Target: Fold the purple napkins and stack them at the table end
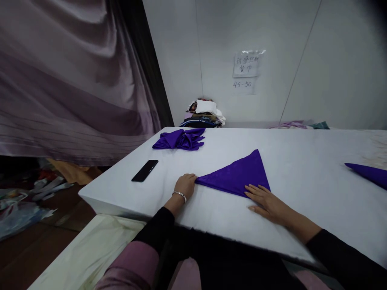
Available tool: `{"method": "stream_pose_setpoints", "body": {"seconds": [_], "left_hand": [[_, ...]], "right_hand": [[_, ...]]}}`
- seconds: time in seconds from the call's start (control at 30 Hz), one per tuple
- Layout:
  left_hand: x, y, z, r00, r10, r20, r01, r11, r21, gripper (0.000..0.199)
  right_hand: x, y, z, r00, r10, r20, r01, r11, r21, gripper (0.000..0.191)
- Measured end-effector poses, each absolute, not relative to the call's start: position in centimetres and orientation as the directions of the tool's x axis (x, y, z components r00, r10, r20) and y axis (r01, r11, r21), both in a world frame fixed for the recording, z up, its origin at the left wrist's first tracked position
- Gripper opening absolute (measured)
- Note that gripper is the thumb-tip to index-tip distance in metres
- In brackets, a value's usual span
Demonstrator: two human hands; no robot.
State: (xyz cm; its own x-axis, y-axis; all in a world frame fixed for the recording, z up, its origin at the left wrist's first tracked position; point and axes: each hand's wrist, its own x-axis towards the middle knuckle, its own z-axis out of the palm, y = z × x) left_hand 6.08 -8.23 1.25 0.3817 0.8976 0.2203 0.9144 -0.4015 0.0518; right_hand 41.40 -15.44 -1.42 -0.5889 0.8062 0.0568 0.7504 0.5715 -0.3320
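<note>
A purple cloth napkin (238, 175), folded into a long narrow triangle, lies flat on the white table (223, 215). Its sharp point is at the left, where my left hand (185, 187) pinches it with closed fingers; the thumb is hidden. On the napkin's lower right corner, my right hand (266, 203) rests flat with its fingers stretched out. Several more purple napkins (179, 139) lie loosely bunched near the table's back left edge. At the far right, another purple folded napkin (369, 174) is cut off by the frame.
A black phone (145, 170) lies on the table's left side. Behind the table are a stack of folded clothes (202, 114) and more fabric (292, 124). Handwritten paper signs (246, 66) hang on the wall. A mauve curtain (69, 80) hangs at left, with plastic bags (22, 215) on the floor.
</note>
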Motion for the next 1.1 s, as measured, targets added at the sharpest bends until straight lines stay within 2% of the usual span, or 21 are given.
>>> {"method": "stream_pose_setpoints", "body": {"seconds": [0.1,0.23,0.33,0.67,1.1], "left_hand": [[8.0,-9.2,1.5,0.403,0.882,0.244,0.903,-0.427,0.052,0.041],[11.9,-10.9,0.8,0.613,0.753,0.24,0.771,-0.637,0.027,0.036],[13.9,-11.1,0.4,0.678,0.705,0.208,0.72,-0.694,0.008,0.037],[13.7,-9.1,0.1,0.638,0.76,0.124,0.767,-0.642,-0.008,0.036],[6.9,-8.7,0.6,0.405,0.906,0.122,0.914,-0.404,-0.03,0.043]], "right_hand": [[41.4,-15.4,-1.4,-0.59,0.805,0.063,0.745,0.572,-0.344,0.058],[41.5,-15.3,-1.6,-0.592,0.804,0.055,0.746,0.573,-0.341,0.058],[41.6,-15.2,-1.9,-0.592,0.804,0.05,0.75,0.573,-0.329,0.058],[41.5,-15.3,-1.7,-0.588,0.806,0.067,0.74,0.569,-0.359,0.058],[41.1,-15.5,-0.4,-0.593,0.805,0.027,0.74,0.558,-0.375,0.062]]}}
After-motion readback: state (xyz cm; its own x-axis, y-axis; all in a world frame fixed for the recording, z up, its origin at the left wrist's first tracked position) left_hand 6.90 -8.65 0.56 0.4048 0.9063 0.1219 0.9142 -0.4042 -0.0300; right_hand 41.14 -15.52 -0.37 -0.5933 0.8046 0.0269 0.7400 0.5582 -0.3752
